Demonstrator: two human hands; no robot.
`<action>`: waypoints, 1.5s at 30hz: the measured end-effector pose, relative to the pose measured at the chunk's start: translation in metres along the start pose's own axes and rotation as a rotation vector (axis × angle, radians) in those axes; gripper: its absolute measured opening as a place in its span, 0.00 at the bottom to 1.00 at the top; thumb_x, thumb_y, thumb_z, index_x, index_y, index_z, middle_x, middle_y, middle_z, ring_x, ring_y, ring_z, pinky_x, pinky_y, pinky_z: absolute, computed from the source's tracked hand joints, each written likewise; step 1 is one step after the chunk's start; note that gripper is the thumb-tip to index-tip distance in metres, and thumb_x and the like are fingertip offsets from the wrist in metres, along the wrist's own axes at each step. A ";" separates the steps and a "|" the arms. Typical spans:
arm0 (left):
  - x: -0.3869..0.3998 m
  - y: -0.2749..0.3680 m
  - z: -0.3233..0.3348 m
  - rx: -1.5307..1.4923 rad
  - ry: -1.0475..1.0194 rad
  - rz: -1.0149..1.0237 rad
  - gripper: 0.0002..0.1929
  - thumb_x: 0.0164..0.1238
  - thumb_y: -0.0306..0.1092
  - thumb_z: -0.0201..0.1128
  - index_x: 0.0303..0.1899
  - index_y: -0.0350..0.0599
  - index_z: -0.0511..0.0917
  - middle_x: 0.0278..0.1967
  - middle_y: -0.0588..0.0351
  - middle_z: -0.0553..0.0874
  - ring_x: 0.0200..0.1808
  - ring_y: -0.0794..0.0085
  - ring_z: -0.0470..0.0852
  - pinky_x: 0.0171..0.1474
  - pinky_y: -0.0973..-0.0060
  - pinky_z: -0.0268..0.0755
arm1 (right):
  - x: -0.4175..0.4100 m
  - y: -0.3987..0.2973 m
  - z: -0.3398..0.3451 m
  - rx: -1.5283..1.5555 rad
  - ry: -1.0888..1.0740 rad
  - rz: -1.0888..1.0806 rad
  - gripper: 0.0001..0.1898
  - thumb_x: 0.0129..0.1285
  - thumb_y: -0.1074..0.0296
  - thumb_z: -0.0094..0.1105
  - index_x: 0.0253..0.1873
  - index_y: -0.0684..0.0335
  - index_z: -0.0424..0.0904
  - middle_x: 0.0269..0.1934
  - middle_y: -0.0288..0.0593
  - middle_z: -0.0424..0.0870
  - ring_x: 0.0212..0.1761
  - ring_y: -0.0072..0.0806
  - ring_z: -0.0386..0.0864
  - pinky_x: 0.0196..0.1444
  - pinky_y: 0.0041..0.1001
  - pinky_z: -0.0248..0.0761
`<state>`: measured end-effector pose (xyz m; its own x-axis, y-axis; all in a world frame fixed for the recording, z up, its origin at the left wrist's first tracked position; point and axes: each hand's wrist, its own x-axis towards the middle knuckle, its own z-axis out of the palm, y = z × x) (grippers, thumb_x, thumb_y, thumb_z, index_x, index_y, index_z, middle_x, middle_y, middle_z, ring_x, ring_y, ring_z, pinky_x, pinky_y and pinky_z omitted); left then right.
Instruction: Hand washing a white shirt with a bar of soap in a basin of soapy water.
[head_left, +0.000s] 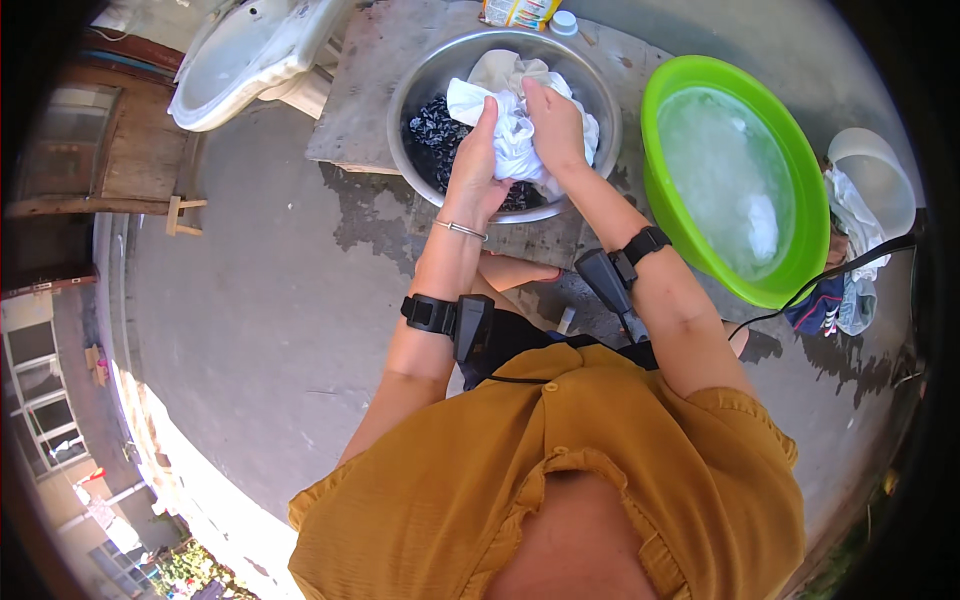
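Observation:
Both my hands grip a bunched white cloth above a stainless steel basin. My left hand is on the cloth's left and lower side, thumb pointing up. On the other side, my right hand presses into the folds with its thumb raised; most of its fingers are hidden. A beige piece of fabric lies behind the white cloth, and I cannot tell whether the two are joined. Dark fabric with a small white pattern rests in the basin's left and lower part.
A green plastic tub of cloudy, sudsy water, with a white item in it, stands at right. Beyond it are a translucent bucket and heaped clothes. A yellow packet and white cap sit behind the basin; a ceramic washbasin is upper left.

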<state>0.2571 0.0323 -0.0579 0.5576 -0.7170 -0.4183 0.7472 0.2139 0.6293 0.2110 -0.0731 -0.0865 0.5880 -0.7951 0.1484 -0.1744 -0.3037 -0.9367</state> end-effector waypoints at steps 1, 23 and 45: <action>0.003 0.003 -0.006 -0.001 0.000 0.006 0.16 0.70 0.44 0.59 0.51 0.45 0.77 0.46 0.57 0.84 0.46 0.69 0.83 0.47 0.71 0.76 | 0.004 0.006 -0.004 0.095 0.049 0.109 0.25 0.69 0.49 0.45 0.29 0.68 0.76 0.25 0.52 0.79 0.29 0.43 0.77 0.36 0.36 0.67; 0.021 0.056 -0.012 -0.473 -0.567 0.117 0.21 0.73 0.46 0.48 0.53 0.39 0.76 0.52 0.48 0.82 0.54 0.57 0.79 0.62 0.60 0.67 | 0.022 -0.004 -0.044 0.479 -0.639 0.132 0.17 0.67 0.63 0.51 0.56 0.64 0.74 0.52 0.43 0.78 0.56 0.29 0.73 0.60 0.28 0.64; 0.022 -0.010 -0.006 0.026 -0.086 0.082 0.20 0.76 0.50 0.46 0.55 0.47 0.74 0.45 0.59 0.81 0.48 0.73 0.81 0.52 0.72 0.75 | 0.012 -0.021 0.014 -0.109 0.112 -0.258 0.14 0.58 0.55 0.63 0.33 0.59 0.71 0.20 0.46 0.78 0.23 0.45 0.78 0.27 0.39 0.68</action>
<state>0.2646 0.0181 -0.0772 0.5827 -0.7524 -0.3073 0.6899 0.2581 0.6763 0.2324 -0.0689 -0.0692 0.5345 -0.7352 0.4169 -0.1175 -0.5531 -0.8248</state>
